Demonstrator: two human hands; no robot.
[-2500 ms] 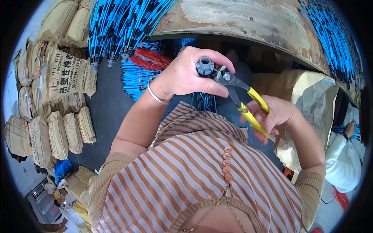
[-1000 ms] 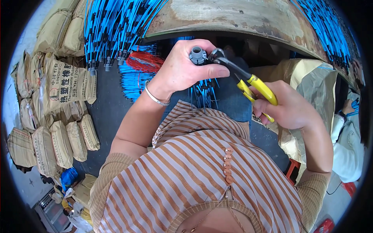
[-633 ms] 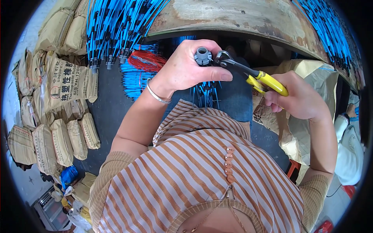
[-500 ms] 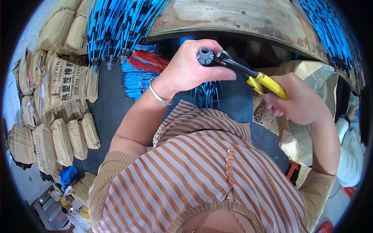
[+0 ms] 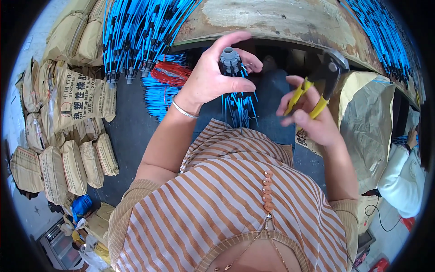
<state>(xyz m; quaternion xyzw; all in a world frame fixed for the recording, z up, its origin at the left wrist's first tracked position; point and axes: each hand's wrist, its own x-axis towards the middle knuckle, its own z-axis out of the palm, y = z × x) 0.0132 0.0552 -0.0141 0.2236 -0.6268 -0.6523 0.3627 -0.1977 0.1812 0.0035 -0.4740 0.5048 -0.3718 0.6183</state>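
Observation:
My left hand (image 5: 208, 77) curls loosely around a bundle of blue-and-black strands (image 5: 240, 111) below a grey ribbed connector (image 5: 229, 56). Its thumb and forefinger stretch out past the connector, while the other fingers bend behind the bundle. A thin strand pokes out sideways beside those fingers. To the right, my right hand (image 5: 315, 115) grips yellow-handled pliers (image 5: 321, 106), with the handles spread apart and the dark metal head pointing up and away from the bundle. Motion slightly blurs this hand and the pliers.
A worn wooden bench (image 5: 267, 20) spans the far side, with blue strand bundles (image 5: 136, 34) hanging at left and more (image 5: 380, 36) at right. Red strands (image 5: 170, 74) lie below. Brown paper packages (image 5: 74, 163) are stacked left; an open paper sack (image 5: 362, 122) stands right. A person's white sleeve (image 5: 401, 181) shows far right.
The pliers have moved right, away from the connector, and their head has swung upward. The handles have spread. My left thumb and forefinger have opened out around the connector, exposing more of the bundle.

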